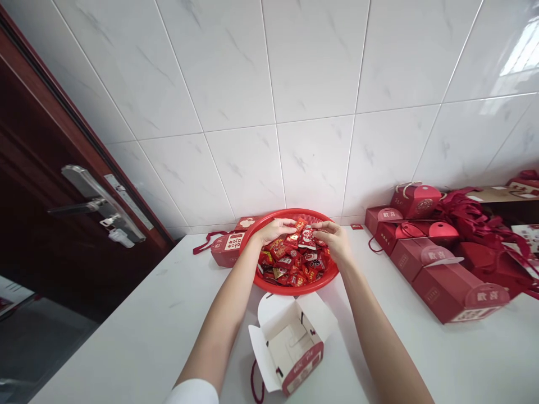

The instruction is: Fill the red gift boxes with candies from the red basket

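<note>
A red plastic basket (289,290) full of wrapped candies (290,264) stands against the wall. My left hand (275,230) reaches over its left side, fingers closed on a red and gold wrapped candy (300,225). From the right, my right hand (333,240) pinches a red and white wrapped candy (307,238) just beside it. Between my forearms, in front of the basket, a red gift box (304,367) sits with its white flaps folded open and nothing inside. A dark red cord handle (254,384) hangs at its left.
Folded red gift boxes (446,275) and a heap of red ribbons (471,219) crowd the right of the white table (168,320). Another red box (227,249) lies partly behind the basket. To the left is a dark wooden door (42,185) with a metal handle and keys.
</note>
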Available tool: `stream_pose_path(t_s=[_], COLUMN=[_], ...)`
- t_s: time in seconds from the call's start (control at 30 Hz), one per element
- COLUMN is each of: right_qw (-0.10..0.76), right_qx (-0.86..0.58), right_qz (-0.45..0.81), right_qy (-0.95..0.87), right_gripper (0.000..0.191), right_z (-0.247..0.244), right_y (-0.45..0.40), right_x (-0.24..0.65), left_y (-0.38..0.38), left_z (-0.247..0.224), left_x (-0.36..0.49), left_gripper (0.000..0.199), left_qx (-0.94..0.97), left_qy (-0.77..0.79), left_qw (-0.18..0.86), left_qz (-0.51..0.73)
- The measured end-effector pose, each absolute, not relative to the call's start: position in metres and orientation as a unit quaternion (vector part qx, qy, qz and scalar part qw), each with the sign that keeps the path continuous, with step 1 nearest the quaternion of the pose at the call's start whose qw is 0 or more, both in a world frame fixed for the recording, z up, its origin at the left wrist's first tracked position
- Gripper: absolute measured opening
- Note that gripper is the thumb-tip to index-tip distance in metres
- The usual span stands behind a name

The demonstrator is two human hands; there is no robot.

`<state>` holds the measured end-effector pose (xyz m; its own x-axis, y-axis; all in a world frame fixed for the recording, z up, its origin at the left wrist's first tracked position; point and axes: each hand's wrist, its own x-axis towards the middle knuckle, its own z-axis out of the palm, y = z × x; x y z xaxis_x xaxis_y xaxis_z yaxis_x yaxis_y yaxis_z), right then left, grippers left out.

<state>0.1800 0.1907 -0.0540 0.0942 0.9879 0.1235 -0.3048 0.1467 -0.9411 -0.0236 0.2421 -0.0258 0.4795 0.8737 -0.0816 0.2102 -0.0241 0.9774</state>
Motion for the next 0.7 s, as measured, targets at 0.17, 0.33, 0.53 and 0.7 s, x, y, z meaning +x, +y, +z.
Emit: stream_pose_path(t_s=[0.17, 0.33, 0.53, 0.7], right_qw=[0.637, 0.61, 0.578, 0.536], right_qx=[-0.402, -0.421, -0.419, -0.423], right_qz=[0.514, 0.536, 0.579, 0.621], right_qy=[-0.41, -0.405, -0.392, -0.385], right_gripper=[0.028, 0.02, 0.024, 0.028], right_z=[-0.0538, -0.0507, -0.0498, -0.0455], right_y=[0.1919, 0.1903, 0.1907, 0.1888], right_x=[0.1801, 0.18, 0.1774, 0.1751], left_y=[0.2446, 0.2441, 0.2375, 0.2358], left_z=[-0.0294, -0.0284, -0.0245, -0.0239], left_x=[-0.0244, -0.0251, -0.0204, -0.0161], left_gripper=[0.056, 0.056, 0.059, 0.056], left_qx=[0.652, 0.672, 0.691, 0.686], left_qy=[0.42, 0.406, 0.39, 0.384], left_qw=[0.552, 0.547, 0.545, 0.549], left_qz=[0.305, 0.29, 0.27, 0.284])
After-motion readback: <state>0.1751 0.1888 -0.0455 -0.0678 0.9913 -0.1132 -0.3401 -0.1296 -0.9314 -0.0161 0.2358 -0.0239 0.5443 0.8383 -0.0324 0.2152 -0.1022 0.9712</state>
